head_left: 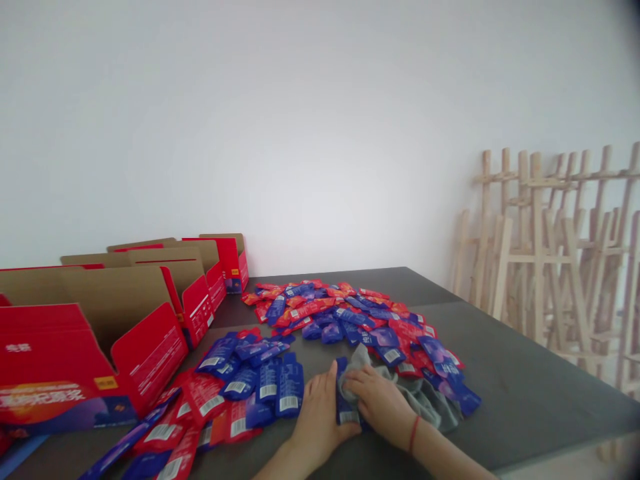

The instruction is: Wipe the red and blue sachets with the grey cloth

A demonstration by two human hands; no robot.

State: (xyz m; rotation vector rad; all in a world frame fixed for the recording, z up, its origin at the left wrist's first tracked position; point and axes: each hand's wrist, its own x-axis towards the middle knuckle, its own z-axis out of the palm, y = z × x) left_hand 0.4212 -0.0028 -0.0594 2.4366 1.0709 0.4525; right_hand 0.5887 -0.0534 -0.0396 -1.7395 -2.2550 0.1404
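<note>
A blue pouch (345,400) with a barcode label lies on the table in front of me, partly hidden by my hands and a cloth. My left hand (320,410) grips it along its left side, fingers pointing away and the thumb at its lower end. Bunched under the fingers of my right hand (377,400) is a grey cloth (437,403), pressed onto the pouch's upper right part. The cloth's loose end spreads out to the right. Just left of my left hand lie several blue pouches (289,387) and red pouches (203,397).
Open red cardboard boxes (150,347) stand in rows at the left. A large heap of red and blue pouches (345,317) curves across the dark table (515,380). Wooden easels (537,260) stand beyond the table's right edge, and a white wall (320,133) rises behind.
</note>
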